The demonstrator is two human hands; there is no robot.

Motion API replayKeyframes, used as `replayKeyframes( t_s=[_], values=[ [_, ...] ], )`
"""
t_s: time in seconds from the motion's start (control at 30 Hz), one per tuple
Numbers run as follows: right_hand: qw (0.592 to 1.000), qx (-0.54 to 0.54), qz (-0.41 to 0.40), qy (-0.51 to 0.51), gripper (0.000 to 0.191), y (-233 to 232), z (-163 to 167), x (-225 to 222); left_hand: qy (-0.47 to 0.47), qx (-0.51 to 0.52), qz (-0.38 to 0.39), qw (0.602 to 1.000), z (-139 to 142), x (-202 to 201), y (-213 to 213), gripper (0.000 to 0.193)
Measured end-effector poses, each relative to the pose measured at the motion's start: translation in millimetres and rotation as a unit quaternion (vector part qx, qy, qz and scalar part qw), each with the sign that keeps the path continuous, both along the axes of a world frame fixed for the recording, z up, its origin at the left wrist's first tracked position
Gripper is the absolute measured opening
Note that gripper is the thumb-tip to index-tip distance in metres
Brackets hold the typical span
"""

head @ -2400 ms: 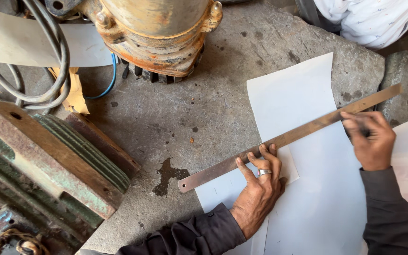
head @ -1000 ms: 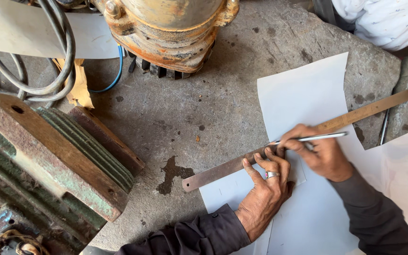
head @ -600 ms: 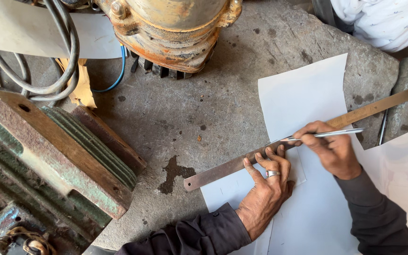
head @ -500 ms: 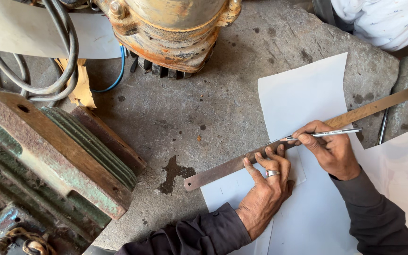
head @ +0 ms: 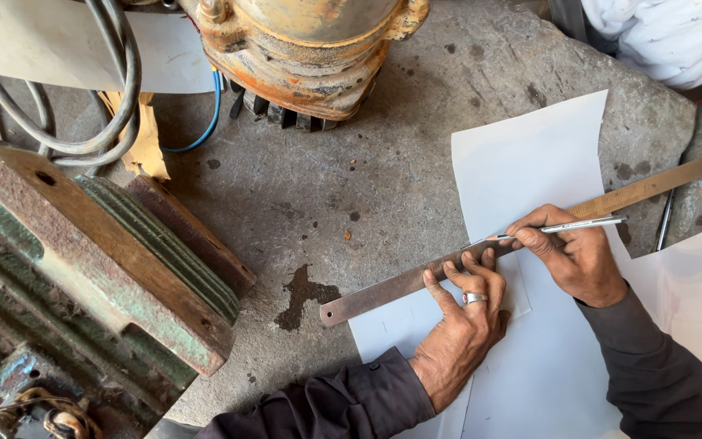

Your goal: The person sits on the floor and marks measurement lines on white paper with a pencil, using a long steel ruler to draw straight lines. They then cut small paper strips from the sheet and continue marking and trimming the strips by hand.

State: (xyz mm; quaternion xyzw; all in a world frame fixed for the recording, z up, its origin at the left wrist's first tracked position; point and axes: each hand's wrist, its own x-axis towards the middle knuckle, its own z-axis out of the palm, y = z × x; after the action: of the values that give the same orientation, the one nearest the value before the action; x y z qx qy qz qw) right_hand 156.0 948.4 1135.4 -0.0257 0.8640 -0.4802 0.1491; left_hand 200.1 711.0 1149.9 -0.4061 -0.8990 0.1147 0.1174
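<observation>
A long metal ruler (head: 383, 289) lies slantwise across a white paper sheet (head: 530, 154) on the concrete floor. My left hand (head: 461, 317), with a ring on one finger, presses its spread fingertips on the ruler near its middle. My right hand (head: 570, 256) grips a thin silver pen (head: 591, 223), its tip touching the paper along the ruler's upper edge, just right of my left fingers. Both forearms wear dark sleeves.
A rusty orange motor housing (head: 310, 49) stands at the top. Grey cables (head: 99, 106) and a blue wire curl at the upper left. A heavy rusted green casting (head: 83, 268) fills the left side. Another white sheet (head: 692, 309) lies at the right; a person's white cloth (head: 668, 36) shows top right.
My right hand slid down the ruler from its far right end to beside my left hand, then drew the pen slightly rightward along the edge. My left hand stayed pressed on the ruler.
</observation>
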Motion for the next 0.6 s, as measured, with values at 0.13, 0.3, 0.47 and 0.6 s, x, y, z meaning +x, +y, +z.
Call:
replayKeyframes(
  t_s=[0.13, 0.3, 0.47, 0.6],
  values=[
    [0.998, 0.05, 0.049, 0.005, 0.018, -11.0, 3.6, -4.2, 0.003, -0.002, 0.001, 1.0, -0.1, 0.6, 0.5, 0.066],
    [0.995, 0.052, 0.083, -0.018, 0.017, -15.5, 7.2, -12.9, -0.009, -0.001, -0.013, 1.0, -1.5, 0.5, 2.3, 0.066],
    [0.99, 0.071, 0.117, 0.011, 0.014, -3.1, 16.9, -20.7, 0.004, -0.003, -0.005, 1.0, -0.7, -0.1, 0.1, 0.068],
    [0.995, 0.029, 0.094, -0.024, 0.013, -4.1, 18.6, -22.1, 0.004, -0.006, -0.004, 1.0, 1.9, -1.6, -1.4, 0.067]
  ],
)
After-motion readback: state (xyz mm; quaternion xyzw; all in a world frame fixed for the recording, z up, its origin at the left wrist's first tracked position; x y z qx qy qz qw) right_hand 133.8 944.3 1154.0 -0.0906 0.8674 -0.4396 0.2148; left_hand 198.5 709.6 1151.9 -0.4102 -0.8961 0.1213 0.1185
